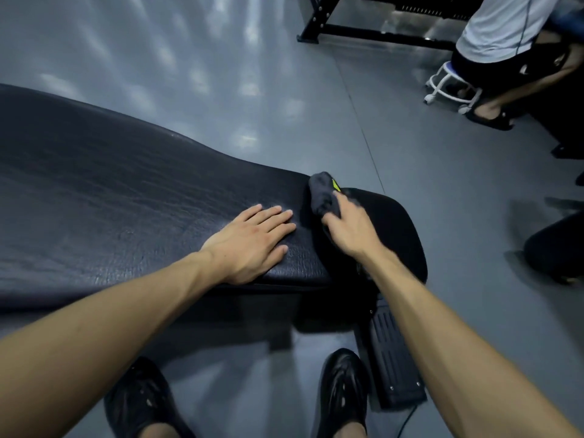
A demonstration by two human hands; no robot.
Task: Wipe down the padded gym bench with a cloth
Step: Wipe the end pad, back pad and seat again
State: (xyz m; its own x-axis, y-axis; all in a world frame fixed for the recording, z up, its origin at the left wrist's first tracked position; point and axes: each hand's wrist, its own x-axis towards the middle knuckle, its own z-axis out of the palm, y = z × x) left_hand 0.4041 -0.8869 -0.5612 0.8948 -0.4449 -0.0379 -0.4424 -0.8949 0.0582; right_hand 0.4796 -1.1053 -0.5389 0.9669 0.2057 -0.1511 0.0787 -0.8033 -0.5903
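Note:
The black padded bench (120, 191) stretches from the left edge to the middle of the view, with a smaller seat pad (395, 229) at its right end. My left hand (252, 241) lies flat on the long pad near its right end, fingers straight. My right hand (347, 229) grips a bunched dark grey cloth (322, 191) at the gap between the two pads. A small yellow-green mark shows beside the cloth.
The bench's black foot (392, 352) stands on the grey floor by my two black shoes (343, 396). At the upper right a person (505, 42) sits on a white wheeled stool (448, 86). A black machine frame (373, 30) stands behind.

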